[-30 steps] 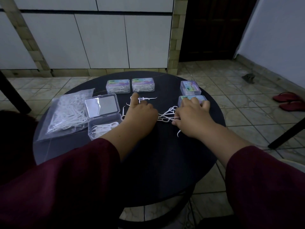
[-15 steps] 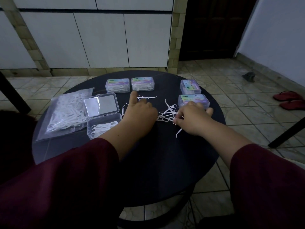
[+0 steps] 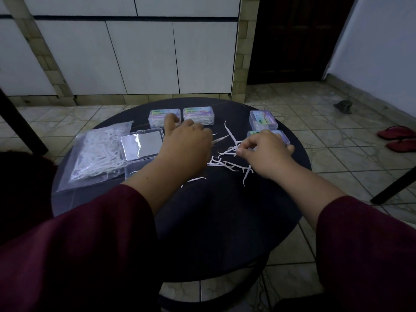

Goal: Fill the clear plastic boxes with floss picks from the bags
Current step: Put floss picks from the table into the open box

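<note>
Loose white floss picks (image 3: 227,162) lie scattered in the middle of the round dark table (image 3: 225,221). My right hand (image 3: 267,154) pinches one of them between thumb and forefinger. My left hand (image 3: 184,145) hovers above the pile with curled fingers, and a blurred pick sticks out from under them. The open clear box (image 3: 141,145) lies left of that hand, its base partly hidden by my forearm. Further left is the bag of floss picks (image 3: 96,154).
Closed filled boxes stand at the back (image 3: 163,115), (image 3: 198,114) and at the right (image 3: 263,120), (image 3: 281,135). Red sandals (image 3: 398,138) lie on the tiled floor to the right. A dark bar (image 3: 394,188) slants past the table's right side.
My left hand has lifted off the table and moved back and left. My right hand has curled from flat on the pile into a pinch on a pick.
</note>
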